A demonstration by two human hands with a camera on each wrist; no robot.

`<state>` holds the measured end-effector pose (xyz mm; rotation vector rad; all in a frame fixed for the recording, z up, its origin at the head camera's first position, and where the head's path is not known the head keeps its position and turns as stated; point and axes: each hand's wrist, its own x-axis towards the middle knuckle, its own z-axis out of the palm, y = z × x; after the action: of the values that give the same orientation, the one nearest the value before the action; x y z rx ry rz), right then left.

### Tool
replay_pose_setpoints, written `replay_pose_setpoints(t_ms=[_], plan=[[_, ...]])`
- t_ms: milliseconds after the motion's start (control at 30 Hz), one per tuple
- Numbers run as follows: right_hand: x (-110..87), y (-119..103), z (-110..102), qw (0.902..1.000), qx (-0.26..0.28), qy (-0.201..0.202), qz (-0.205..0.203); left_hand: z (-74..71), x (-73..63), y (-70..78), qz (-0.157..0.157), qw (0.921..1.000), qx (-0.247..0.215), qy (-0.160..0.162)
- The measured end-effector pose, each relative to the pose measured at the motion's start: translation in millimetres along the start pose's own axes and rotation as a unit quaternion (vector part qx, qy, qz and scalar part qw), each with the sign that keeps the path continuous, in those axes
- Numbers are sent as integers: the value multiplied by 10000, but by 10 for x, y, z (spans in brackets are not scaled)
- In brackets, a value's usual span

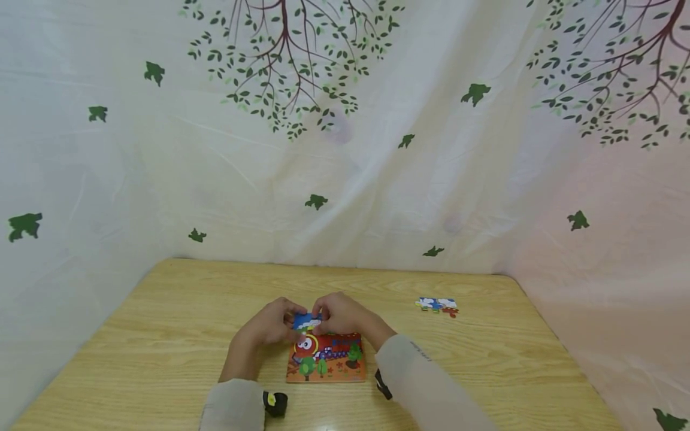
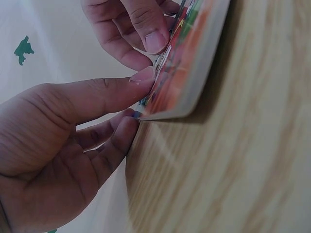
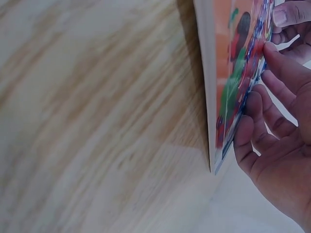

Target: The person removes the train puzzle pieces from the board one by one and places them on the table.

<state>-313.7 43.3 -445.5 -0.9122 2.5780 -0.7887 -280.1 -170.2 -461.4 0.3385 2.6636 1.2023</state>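
A jigsaw puzzle (image 1: 336, 368) on a thin board lies on the wooden table, showing a red train with big eyes, green trees and orange ground. My left hand (image 1: 272, 322) is at its upper left; in the left wrist view the thumb (image 2: 119, 94) lies on the picture and the fingers bend round the board's edge. Over the top part, my right hand (image 1: 342, 314) has its thumb and index finger close together at the blue sky section. Its other fingers (image 3: 255, 116) curl at the far edge in the right wrist view. My right palm hides the upper right of the picture.
A few joined puzzle pieces (image 1: 438, 305), blue and white with some red, lie farther back on the right of the table (image 1: 178, 335). Behind the table hangs a pale cloth (image 1: 366, 209) printed with leaves and branches.
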Motion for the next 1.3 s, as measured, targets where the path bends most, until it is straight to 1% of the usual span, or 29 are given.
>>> replay_pose_setpoints(t_ms=[200, 367, 667, 833, 1133, 1300], plan=[[-4, 6, 24, 10000, 0, 68, 41, 15, -1, -1, -20, 10000, 0, -1], [-1, 13, 35, 9998, 99, 121, 92, 18, -5, 5, -27, 10000, -29, 3], [14, -20, 41, 9982, 359, 210, 438, 4, -18, 31, -95, 10000, -19, 22], [19, -47, 45, 9976, 442, 160, 516, 4, -14, 22, -90, 9999, -55, 20], [29, -36, 59, 9978, 394, 72, 534, -3, -2, 18, -12, 10000, -1, -34], [33, -32, 59, 9977, 400, 29, 556, 0, 4, 26, -23, 10000, 10, -38]])
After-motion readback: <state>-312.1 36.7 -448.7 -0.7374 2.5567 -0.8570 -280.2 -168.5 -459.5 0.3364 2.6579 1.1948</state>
